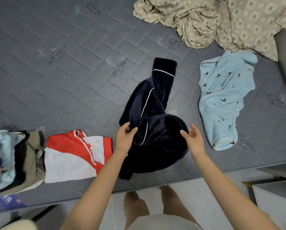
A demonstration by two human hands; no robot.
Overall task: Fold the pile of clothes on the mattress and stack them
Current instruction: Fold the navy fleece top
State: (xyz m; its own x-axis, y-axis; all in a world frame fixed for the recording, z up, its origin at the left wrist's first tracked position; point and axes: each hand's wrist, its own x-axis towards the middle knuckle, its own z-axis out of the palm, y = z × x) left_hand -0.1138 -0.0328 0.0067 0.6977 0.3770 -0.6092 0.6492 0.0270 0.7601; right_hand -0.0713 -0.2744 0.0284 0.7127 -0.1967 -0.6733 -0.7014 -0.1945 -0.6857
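Loosely bunched navy garment (155, 130) — white-piped, velvety.

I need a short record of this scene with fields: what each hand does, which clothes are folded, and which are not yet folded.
left hand: fingers pinch the edge of the dark blue garment
right hand: open, at the garment's right side
folded: red and white garment, beside a stack at the left
not folded: light blue garment, beige patterned cloth
surface: grey mattress
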